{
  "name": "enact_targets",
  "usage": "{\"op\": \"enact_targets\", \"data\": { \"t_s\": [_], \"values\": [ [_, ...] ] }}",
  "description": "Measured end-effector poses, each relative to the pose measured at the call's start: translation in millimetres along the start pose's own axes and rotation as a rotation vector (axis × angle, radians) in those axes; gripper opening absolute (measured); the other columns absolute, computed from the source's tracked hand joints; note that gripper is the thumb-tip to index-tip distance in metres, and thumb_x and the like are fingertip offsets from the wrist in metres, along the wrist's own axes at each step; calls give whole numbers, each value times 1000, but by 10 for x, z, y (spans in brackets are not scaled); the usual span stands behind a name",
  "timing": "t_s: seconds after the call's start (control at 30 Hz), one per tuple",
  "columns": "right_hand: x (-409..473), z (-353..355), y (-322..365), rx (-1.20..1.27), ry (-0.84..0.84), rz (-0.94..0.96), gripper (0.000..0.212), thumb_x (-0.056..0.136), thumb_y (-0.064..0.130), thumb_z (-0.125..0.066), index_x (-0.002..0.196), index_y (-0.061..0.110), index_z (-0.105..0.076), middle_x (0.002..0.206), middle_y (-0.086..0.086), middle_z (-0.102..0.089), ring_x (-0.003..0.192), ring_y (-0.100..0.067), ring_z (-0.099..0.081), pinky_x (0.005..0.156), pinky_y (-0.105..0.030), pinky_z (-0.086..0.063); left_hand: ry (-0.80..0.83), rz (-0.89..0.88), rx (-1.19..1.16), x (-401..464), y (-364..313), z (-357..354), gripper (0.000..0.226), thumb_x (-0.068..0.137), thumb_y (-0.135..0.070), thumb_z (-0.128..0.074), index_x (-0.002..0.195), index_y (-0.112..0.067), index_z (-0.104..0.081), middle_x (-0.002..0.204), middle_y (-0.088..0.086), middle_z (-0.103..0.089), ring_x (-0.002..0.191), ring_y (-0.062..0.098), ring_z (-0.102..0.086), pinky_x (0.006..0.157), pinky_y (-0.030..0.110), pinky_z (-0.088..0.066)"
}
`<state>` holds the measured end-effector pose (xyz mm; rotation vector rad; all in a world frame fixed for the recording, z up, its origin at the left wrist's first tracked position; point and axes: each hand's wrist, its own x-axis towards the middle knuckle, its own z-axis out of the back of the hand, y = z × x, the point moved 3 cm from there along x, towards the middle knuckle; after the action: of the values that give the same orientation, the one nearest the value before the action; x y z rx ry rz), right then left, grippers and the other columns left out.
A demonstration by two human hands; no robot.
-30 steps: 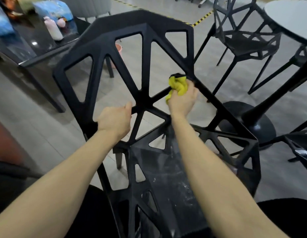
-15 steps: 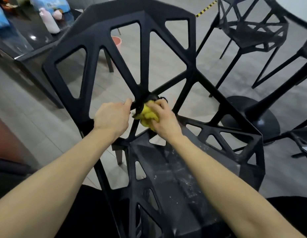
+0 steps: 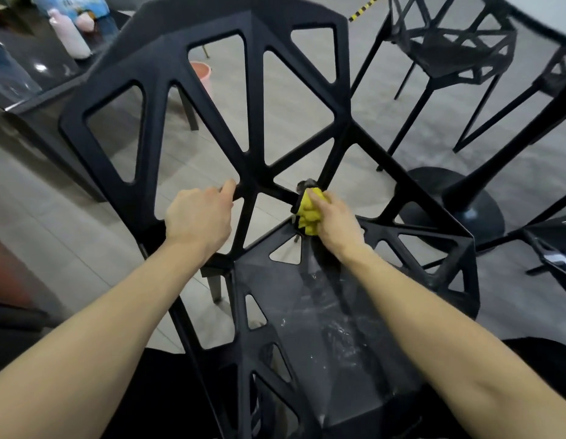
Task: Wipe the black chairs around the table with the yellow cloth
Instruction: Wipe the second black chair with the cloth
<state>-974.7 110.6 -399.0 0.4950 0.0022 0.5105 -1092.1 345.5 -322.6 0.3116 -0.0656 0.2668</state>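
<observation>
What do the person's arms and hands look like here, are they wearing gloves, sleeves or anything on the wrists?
Both arms are bare from the frame's lower edge to the fingers: no sleeves show, and no gloves. The left hand and right hand carry no watch, bracelet or ring that can be seen. The forearms are slim and unmarked, with no visible tattoos or bandages. Dark clothing shows below them.

No text, label, brand or number can be read; the blue package (image 3: 73, 4) on the dark desk (image 3: 28, 77) at eleven o'clock bears print too blurred to make out
</observation>
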Motion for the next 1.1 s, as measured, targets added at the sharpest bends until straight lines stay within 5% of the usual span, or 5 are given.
{"op": "enact_targets", "data": {
  "t_s": [0.2,0.47,0.8,1.0,1.1],
  "values": [
    [482,796,29,33,-570,-116,59,82,-1,-54,138,17,-60,136,-14,-51,106,-34,-61,87,-39,-55,-1,21,-31,22,14,-47,16,110,-29,-49,125,-21,-48,64,-2,-41,49,29,-39,45,33,-23],
    [159,149,-272,-233,113,-156,24,77,4,-60,100,9,-66,110,-14,-52,98,-41,-57,82,-47,-55,24,32,1,10,-3,-52,16,107,-25,-55,122,-22,-49,62,-1,-46,43,25,-32,44,31,-18],
    [-782,-604,771,-43,139,341,33,105,48,-50,125,27,-65,123,-4,-56,107,-31,-56,91,-47,-53,39,20,24,-6,-7,-19,21,103,-18,-61,120,-22,-49,72,1,-62,50,30,-42,47,34,-17],
    [-43,18,-275,-62,-136,-342,33,98,30,-58,125,14,-67,119,-16,-53,98,-48,-64,86,-50,-53,13,31,-24,30,-12,-61,20,104,-16,-59,120,-21,-48,71,0,-47,44,25,-26,47,33,-17],
    [-324,-344,471,56,-6,-262,30,97,34,-59,119,16,-70,117,-11,-54,100,-41,-65,88,-46,-52,-9,10,-15,71,-32,-20,22,103,-17,-59,122,-21,-48,78,2,-60,49,27,-37,49,35,-18]
  ]
}}
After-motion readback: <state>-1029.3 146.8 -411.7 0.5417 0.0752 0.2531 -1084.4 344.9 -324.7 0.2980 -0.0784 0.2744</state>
